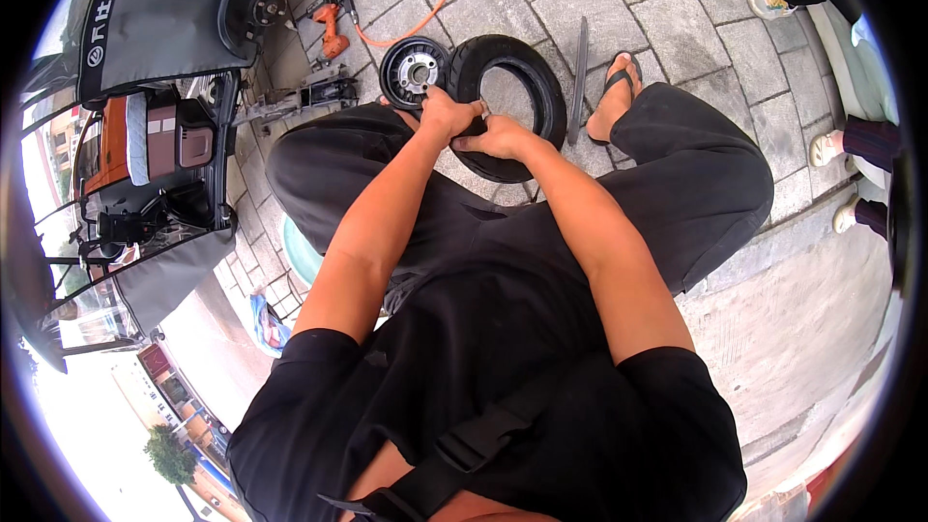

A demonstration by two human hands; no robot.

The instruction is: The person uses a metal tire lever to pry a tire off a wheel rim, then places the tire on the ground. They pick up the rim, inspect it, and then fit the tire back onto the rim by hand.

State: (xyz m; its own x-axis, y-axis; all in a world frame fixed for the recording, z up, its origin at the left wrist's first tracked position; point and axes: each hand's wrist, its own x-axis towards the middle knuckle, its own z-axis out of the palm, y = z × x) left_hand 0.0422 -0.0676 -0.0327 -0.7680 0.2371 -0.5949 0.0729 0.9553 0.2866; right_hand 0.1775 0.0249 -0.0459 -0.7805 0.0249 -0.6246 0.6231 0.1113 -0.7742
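Observation:
A black rubber tire stands between my knees on the paving, its open centre showing the stones. My left hand is closed on the tire's near left side, fingers bent over the wall. Close beside it, my right hand also grips the tire, with the thumb pointing left toward the other hand. Some fingertips are hidden, so I cannot tell whether anything small is between them. Just left of the tire lies a wheel rim, black outside with a silver hub centre; the left hand is near its lower edge.
A long dark metal bar lies right of the tire, by my sandalled foot. Beyond the rim are an orange power tool and an orange hose. A tipped vehicle fills the left; bystanders' feet are at right.

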